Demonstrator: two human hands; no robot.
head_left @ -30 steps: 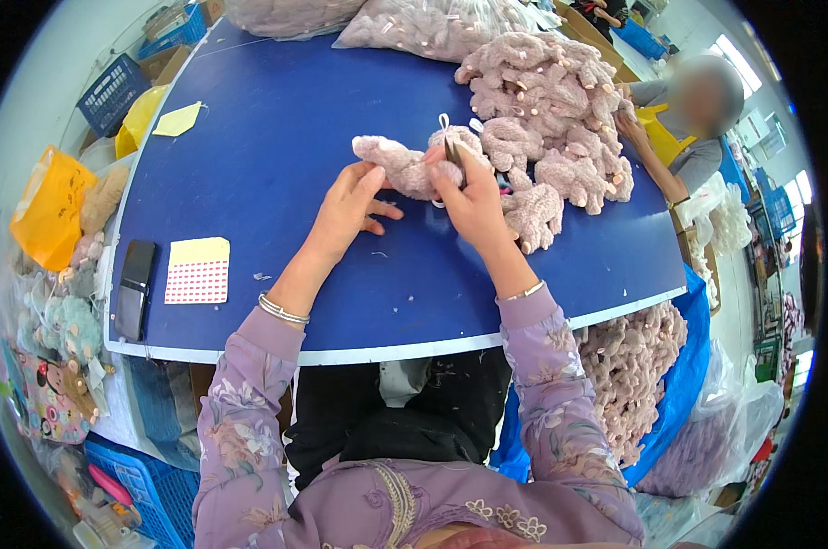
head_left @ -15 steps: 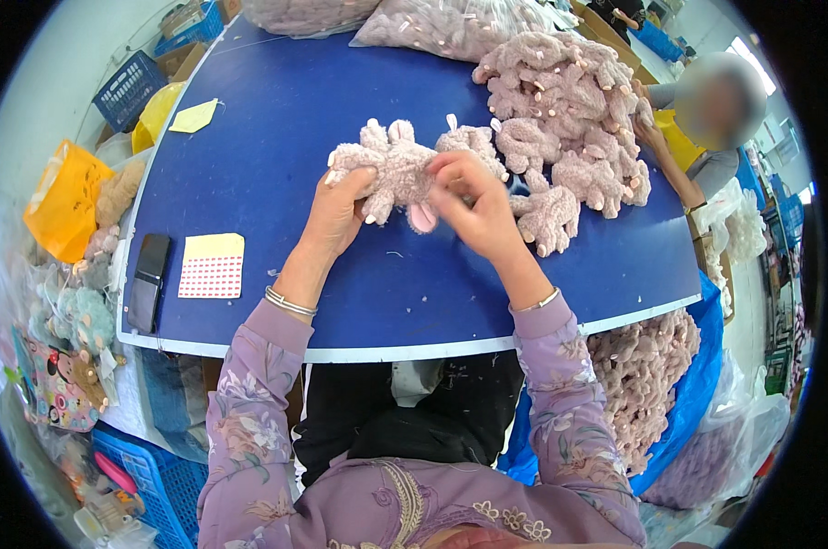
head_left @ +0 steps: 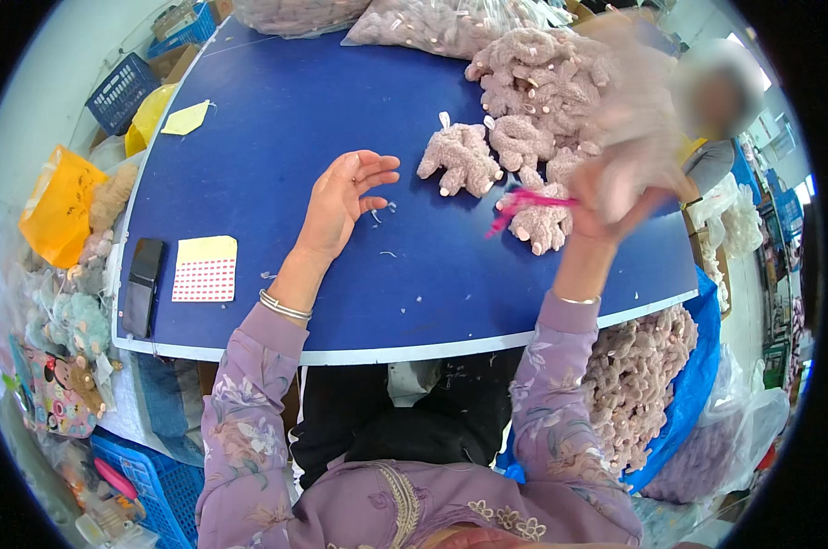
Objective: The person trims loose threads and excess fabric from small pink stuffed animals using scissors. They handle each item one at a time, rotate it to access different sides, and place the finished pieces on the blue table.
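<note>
head view: left hand released, palm up over round blue bench; right hand blurred, raised at right, grasping fuzzy pale-pink plush toy and pink scissors.

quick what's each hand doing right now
Left hand: open, empty, palm up over the blue table.
Right hand: raised and blurred, closed on a plush toy.

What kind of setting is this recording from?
Likely a soft-toy workshop: a heap of pink plush toys on a blue worktable, clear bags of more plush at its far edge, and a blue bin of them beside the seat.
</note>
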